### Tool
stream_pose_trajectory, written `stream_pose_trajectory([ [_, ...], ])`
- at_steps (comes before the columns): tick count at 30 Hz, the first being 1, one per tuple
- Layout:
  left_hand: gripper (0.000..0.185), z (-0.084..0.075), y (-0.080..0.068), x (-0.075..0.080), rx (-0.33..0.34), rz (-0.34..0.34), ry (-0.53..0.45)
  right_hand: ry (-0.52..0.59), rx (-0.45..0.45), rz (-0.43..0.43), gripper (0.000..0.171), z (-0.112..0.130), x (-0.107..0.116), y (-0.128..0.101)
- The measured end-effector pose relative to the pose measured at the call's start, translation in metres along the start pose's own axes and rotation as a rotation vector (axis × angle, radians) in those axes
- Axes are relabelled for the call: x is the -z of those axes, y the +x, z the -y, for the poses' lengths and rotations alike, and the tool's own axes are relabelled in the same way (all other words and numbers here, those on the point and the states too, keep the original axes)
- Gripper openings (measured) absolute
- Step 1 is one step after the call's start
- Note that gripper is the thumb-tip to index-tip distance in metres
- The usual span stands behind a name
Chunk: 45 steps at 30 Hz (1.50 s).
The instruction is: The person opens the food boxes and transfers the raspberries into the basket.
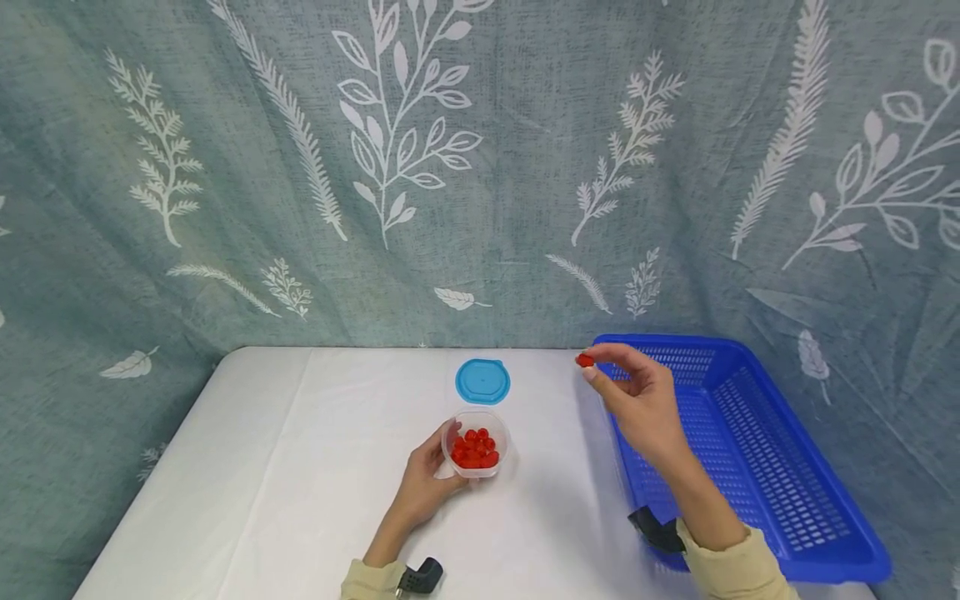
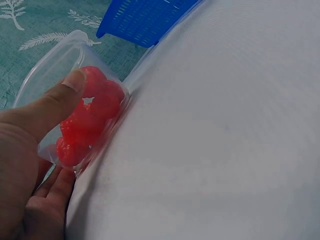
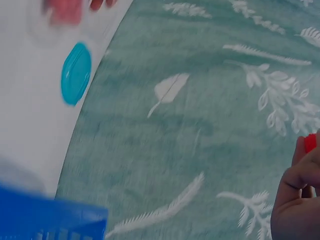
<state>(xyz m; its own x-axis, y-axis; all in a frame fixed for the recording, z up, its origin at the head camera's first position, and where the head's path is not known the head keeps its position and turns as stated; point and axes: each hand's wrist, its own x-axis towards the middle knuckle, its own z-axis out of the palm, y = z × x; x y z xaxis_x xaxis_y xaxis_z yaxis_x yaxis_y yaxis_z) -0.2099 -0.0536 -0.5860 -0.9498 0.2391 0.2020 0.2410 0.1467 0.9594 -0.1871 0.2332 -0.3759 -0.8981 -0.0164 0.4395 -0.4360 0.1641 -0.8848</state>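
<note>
Fingers of my left hand curl round a small clear tub that stands on the white bench near its middle; the left wrist view shows the thumb pressed flat against the tub's wall, with the other fingers wrapped behind it. Red pieces fill the bottom of the tub, heaped together and touching one another. My right hand is raised above the bench, well to the right of the tub, and it pinches a single red piece between thumb and forefinger, while the remaining fingers are loosely bent; in the right wrist view only a sliver of that piece shows at the frame's edge, above the knuckles. I see the hand held over the near left corner of a blue mesh basket, which sits at the bench's right side with its far end against the curtain. The tub's round blue lid lies flat on the bench just behind the tub, apart from it. A grey-green curtain printed with white leaves hangs behind the bench. Both my sleeves are pale yellow, each with a dark wrist mount.
</note>
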Motion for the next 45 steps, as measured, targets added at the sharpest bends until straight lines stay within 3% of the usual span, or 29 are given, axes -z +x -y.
stream_pose_trajectory([
  [7,0.088,-0.002,0.000,0.002,0.026,0.002,0.003,-0.071,0.019,-0.122,0.023,-0.032,0.035,0.031],
  [16,0.089,-0.004,-0.001,0.001,0.044,0.004,-0.031,-0.172,0.025,-0.141,0.027,-0.066,0.059,0.055],
  [21,0.087,-0.003,-0.002,0.002,0.034,0.007,-0.023,-0.219,0.013,-0.127,0.029,-0.100,0.077,0.066],
  [27,0.086,0.000,-0.001,0.002,0.008,0.006,-0.029,-0.340,-0.131,-0.062,0.038,-0.141,0.109,0.071],
  [31,0.086,0.001,-0.001,0.002,0.002,0.004,-0.019,-0.396,-0.172,-0.016,0.040,-0.155,0.119,0.071],
  [39,0.088,0.000,-0.001,0.003,0.030,0.012,-0.028,-0.425,-0.254,0.108,0.043,-0.175,0.129,0.069],
  [45,0.088,-0.001,-0.001,0.003,0.022,0.017,-0.034,-0.375,-0.327,0.197,0.044,-0.193,0.133,0.067],
])
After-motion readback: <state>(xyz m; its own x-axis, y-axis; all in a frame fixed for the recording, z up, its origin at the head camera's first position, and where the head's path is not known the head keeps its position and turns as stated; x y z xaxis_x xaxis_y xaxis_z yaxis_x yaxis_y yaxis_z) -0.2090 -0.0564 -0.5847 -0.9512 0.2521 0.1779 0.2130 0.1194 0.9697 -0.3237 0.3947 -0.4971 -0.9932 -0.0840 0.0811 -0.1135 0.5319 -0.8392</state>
